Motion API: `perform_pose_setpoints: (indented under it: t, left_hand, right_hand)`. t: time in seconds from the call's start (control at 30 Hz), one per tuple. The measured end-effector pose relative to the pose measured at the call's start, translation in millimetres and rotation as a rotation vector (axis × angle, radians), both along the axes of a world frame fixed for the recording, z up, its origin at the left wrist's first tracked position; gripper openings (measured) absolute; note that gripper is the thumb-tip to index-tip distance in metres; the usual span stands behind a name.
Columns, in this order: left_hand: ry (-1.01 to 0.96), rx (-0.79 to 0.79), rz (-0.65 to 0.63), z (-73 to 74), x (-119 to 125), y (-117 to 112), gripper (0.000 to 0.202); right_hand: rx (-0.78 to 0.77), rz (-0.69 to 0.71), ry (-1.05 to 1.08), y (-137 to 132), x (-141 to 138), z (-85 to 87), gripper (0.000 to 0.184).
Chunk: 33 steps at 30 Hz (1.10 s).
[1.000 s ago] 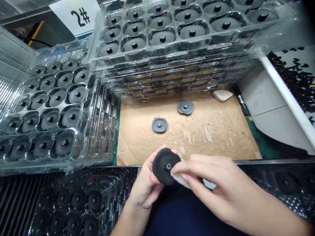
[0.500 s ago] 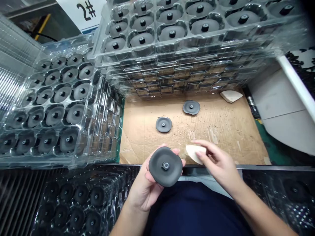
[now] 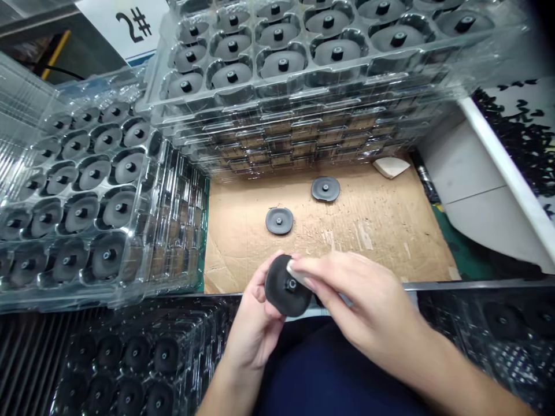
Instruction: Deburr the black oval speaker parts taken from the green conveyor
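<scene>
Head view, what are the fingers doing?

Left fingers (image 3: pixel 260 287) curl closed around the rim of a dark round disc (image 3: pixel 277 294), which has a raised central stud (image 3: pixel 291 283). Right fingertips (image 3: pixel 314 270) pinch a pale pad (image 3: pixel 295 268) flat against the disc's face, just beside that stud.

And the hands behind them?

The left hand (image 3: pixel 254 326) cradles the disc from underneath, held in the air above a navy lap (image 3: pixel 329 375). The right hand (image 3: pixel 368 294) reaches across from the right, over the disc.

What lies further out?

Past them, a cardboard sheet (image 3: pixel 347 242) carries two more discs (image 3: pixel 279 221) (image 3: pixel 325 189), well apart, and a second pale pad (image 3: pixel 391 167) near its back edge. Stacked clear blister trays (image 3: pixel 303 98) (image 3: pixel 130 294) of discs stand behind and to the left. Another stacked tray (image 3: pixel 130 312) sits lower left, below a "2#" card (image 3: pixel 125 23) far off.
</scene>
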<state>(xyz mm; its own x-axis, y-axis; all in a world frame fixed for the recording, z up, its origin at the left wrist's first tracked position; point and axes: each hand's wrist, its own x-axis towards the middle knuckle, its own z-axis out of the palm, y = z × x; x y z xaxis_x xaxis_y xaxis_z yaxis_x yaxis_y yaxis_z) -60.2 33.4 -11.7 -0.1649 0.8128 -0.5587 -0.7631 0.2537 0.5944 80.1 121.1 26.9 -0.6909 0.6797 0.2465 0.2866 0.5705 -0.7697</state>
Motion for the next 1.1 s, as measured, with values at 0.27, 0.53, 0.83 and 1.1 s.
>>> perform_pose_setpoints:
  t: [0.27, 0.53, 0.83, 1.1]
  left_hand:
    - [-0.020, 0.071, 0.009, 1.4, -2.4, 3.6, 0.061]
    - [-0.136, 0.165, 0.021, 7.8, 3.4, 7.9, 0.048]
    - [-0.157, 0.114, 0.042, 3.2, 2.2, 6.2, 0.049]
    - [-0.122, 0.059, 0.067, 9.2, 9.7, 6.8, 0.050]
  right_hand:
    - [0.068, -0.129, 0.067, -14.2, -7.5, -5.6, 0.024]
    - [-0.918, -0.211, 0.331, -8.7, 19.3, -20.8, 0.014]
    - [-0.947, -0.458, 0.221, -15.3, 32.8, -66.1, 0.026]
    - [-0.288, -0.233, 0.228, -11.7, 5.5, 0.8, 0.023]
